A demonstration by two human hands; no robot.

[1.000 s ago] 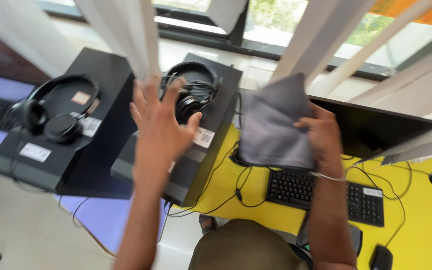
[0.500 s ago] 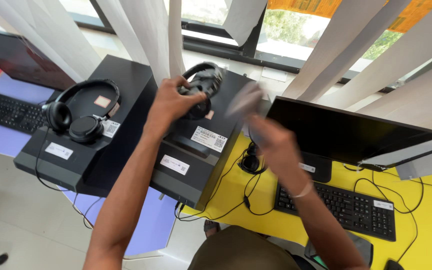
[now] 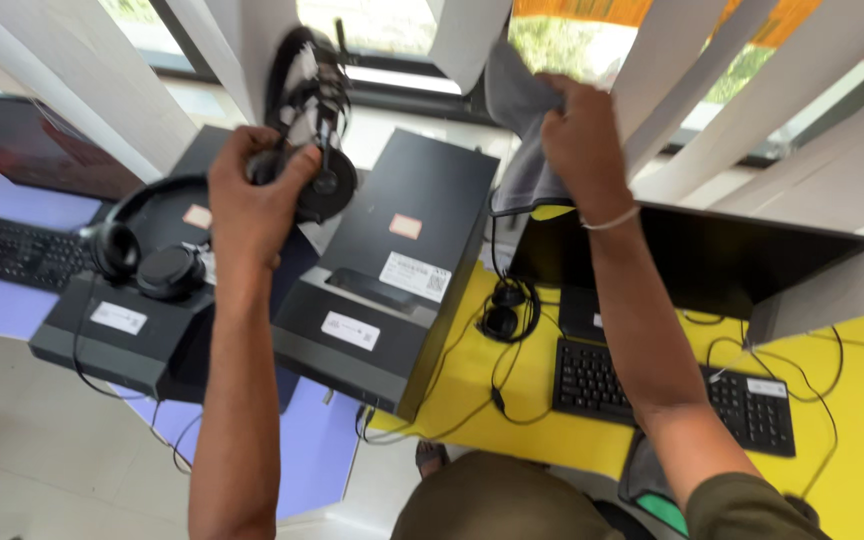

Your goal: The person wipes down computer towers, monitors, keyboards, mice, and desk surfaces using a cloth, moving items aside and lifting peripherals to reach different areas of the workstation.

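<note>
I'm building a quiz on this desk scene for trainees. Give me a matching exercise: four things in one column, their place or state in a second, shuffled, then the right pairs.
Things:
1. lifted headphones
2. grey cloth
3. second headphones
4. keyboard

Places or states:
A. lying on the yellow desk
B. held up in the left hand
C. resting on the left computer case
D. bunched in the grip of the right hand

Pairs: 1-B, 2-D, 3-C, 4-A

Olive-green short sleeve (image 3: 752, 505); thin pale bracelet (image 3: 610, 220) on right wrist.
</note>
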